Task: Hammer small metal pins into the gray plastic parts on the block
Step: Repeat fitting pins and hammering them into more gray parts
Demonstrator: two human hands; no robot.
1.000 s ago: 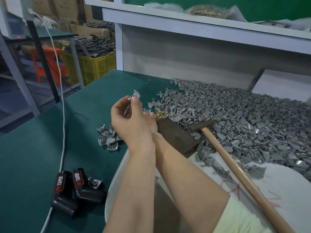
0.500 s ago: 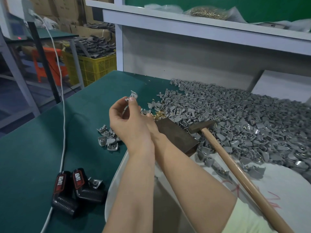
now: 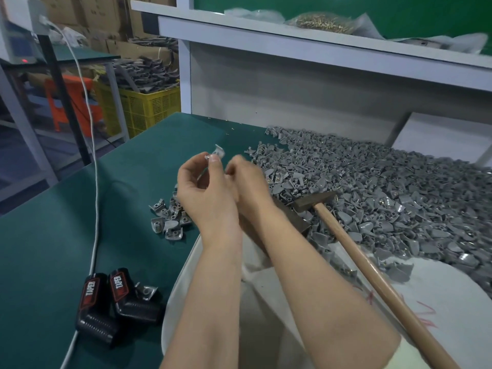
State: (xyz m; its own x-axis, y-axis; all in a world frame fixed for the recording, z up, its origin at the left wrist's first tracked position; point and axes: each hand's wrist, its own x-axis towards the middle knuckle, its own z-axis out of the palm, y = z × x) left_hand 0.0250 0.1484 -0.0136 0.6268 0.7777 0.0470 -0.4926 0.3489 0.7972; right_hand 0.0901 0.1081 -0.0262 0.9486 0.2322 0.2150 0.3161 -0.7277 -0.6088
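A yellow slotted plastic crate (image 3: 149, 107) beyond the green surface (image 3: 80, 222) is holding dark gray parts. A clear plastic bag (image 3: 319, 22) on the white shelf (image 3: 292, 46) is holding brass-coloured pins. The left hand (image 3: 205, 187) is pinching 1 small gray plastic part (image 3: 218, 151) at its fingertips, above the surface. The right hand (image 3: 247, 179), blurred, is curling just beside it; its contents cannot be told. The brown metal block (image 3: 290, 217) is lying behind both wrists.
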